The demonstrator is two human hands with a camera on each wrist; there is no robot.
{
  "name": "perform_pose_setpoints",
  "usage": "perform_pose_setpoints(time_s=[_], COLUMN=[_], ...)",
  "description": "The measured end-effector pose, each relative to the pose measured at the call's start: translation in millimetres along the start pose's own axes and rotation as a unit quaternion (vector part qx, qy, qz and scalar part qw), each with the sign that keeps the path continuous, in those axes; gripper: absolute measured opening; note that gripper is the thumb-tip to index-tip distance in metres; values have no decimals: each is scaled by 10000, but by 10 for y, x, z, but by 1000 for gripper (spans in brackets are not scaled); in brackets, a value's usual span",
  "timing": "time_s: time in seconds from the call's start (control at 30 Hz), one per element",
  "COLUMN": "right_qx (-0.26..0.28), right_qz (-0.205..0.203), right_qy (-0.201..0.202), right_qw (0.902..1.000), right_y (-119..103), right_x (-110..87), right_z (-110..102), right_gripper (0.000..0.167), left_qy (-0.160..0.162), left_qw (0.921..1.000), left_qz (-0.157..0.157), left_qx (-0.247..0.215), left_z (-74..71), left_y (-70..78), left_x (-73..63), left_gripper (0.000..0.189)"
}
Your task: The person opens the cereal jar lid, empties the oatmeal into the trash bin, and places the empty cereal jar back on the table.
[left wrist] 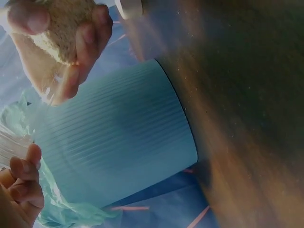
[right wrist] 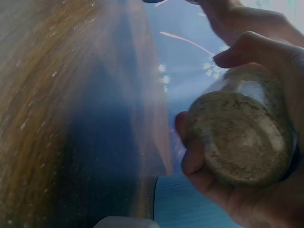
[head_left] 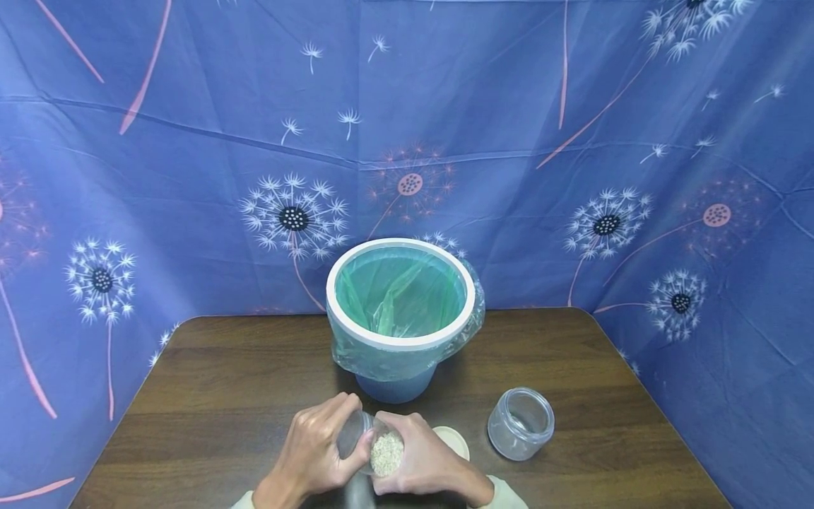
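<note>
Left hand (head_left: pixel 314 442) and right hand (head_left: pixel 425 456) are each clenched on a clear container, near the front edge of the head view and in front of the bin. Left hand: thumb and fingers curl around a clear container (head_left: pixel 351 433); in the left wrist view, fingertips press its ribbed, transparent wall. Right hand: fingers and thumb wrap a clear jar (right wrist: pixel 242 140) containing pale grains (head_left: pixel 387 454). This jar is held tilted above the counter (head_left: pixel 222 403), with its round base facing the right wrist camera. Both containers are close together between the hands; whether their rims touch cannot be told.

Bin (head_left: pixel 394 385): blue, ribbed body, upright on the counter, just beyond the hands. A white ring (head_left: pixel 400 343) surrounds its mouth. A translucent green liner (head_left: pixel 407 290) lines the interior and folds over the outside, bulging at the right.

Second clear jar (head_left: pixel 521 424): upright and uncovered on the counter, to the right of the right hand. White lid (head_left: pixel 453 441): flat on the counter between the right hand and that jar, partly hidden by the hand. Blue cloth (head_left: pixel 191 177) with a dandelion print hangs behind the counter.
</note>
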State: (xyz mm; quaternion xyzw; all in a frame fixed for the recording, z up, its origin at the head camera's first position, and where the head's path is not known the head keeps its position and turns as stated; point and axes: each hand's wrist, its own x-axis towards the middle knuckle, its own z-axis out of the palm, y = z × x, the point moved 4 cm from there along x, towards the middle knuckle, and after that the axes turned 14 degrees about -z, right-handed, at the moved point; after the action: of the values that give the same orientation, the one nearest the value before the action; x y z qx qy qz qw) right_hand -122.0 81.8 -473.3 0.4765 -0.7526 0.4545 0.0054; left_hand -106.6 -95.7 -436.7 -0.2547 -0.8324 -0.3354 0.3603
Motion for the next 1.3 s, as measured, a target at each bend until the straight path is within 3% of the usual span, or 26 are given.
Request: perform_pose_setpoints(time_s=[0.8,1.07,1.3], right_qx=[288,-734,-919], right_qz=[354,403,428], right_qy=[-92,41,-27], right_qw=[9989,9965,9948], right_y=[13,26,1], right_x=[-3,14,35], right_z=[-34,-95,-128], right_gripper=[42,50,49], left_qy=[-107,-278,-332], left_qw=[9989,9925,9935], left_qz=[-375,-1116,-1066], left_qx=[246,412,197], left_z=[4,44,20], left_y=[28,-18,-29], left_x=[5,5,5], left_gripper=[19,19,21])
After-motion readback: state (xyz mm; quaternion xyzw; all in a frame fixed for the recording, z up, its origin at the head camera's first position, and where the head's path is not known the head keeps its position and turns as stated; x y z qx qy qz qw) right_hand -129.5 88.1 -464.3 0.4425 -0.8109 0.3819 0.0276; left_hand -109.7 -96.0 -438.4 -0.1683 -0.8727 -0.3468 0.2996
